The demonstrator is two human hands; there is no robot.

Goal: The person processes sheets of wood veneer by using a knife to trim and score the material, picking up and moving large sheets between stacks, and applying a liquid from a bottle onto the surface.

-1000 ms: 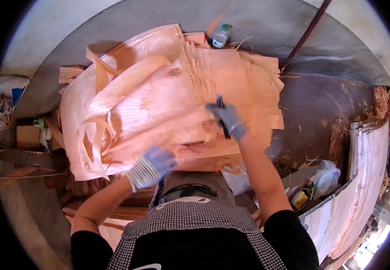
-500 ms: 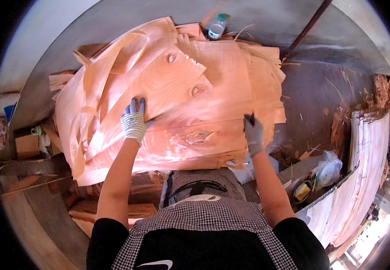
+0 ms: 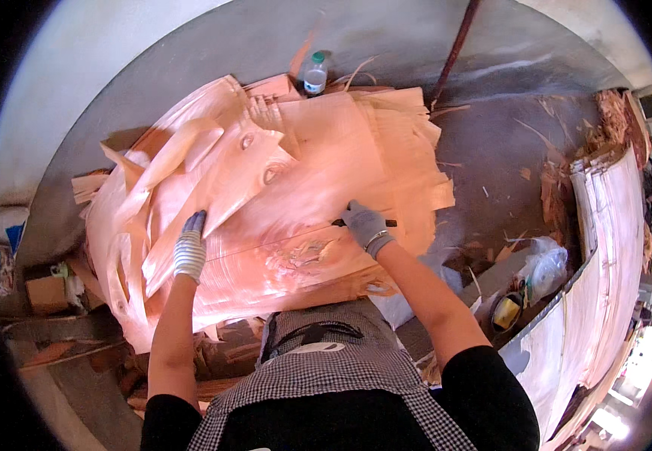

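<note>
My checked apron (image 3: 326, 376) is nearest, just this side of the veneer pile (image 3: 318, 180), which lies in front of me on the floor. My left hand (image 3: 189, 248), gloved, rests flat on the pile's left part with its fingers together, pressing on a curled sheet (image 3: 191, 161). My right hand (image 3: 363, 225), gloved too, lies on the pile's right part, closed around a thin dark tool (image 3: 390, 222) whose end sticks out toward the pile's right edge. A knot mark (image 3: 307, 252) in the top sheet sits between my hands. Right of the pile, a clear bag (image 3: 544, 267) and a yellow tub (image 3: 506, 312) sit beside a stack of pale sheets (image 3: 604, 248). At the pile's far edge stands a plastic bottle (image 3: 315, 75) with a green cap.
</note>
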